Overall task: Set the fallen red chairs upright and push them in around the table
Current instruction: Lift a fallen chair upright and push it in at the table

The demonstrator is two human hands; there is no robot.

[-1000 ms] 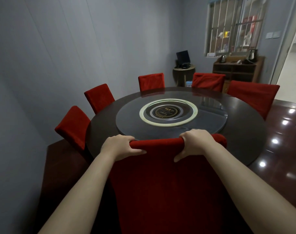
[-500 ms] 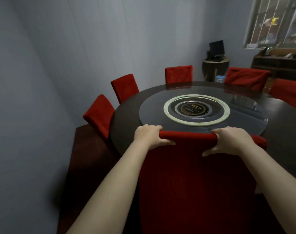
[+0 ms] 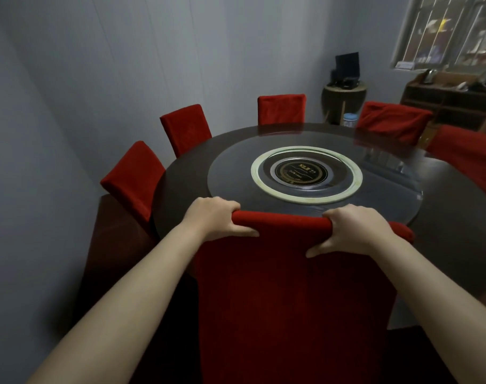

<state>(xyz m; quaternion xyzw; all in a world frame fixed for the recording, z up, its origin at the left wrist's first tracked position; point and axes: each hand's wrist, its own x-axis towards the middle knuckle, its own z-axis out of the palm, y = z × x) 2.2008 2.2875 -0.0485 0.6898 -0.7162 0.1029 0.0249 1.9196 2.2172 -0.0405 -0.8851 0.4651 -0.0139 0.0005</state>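
Grey-walled dining room, round dark table [image 3: 180, 187] with glass turntable [image 3: 313, 187] at centre. Nearest red chair [image 3: 286, 286] upright, backrest top at table's near edge. Left hand [image 3: 212, 218] clamped over top rail's left end, right hand [image 3: 352, 231] curled over right end. Five more red chairs seen upright around far rim, first [image 3: 133, 176] at left.

The room is dim and bluish, lit mainly by daylight from the barred window [image 3: 447, 31] at upper right. Pale glare lies on the glass turntable [image 3: 374, 167]. Deep shadow fills the floor at lower left. Wide-angle distortion bends the edges; detail looks soft.
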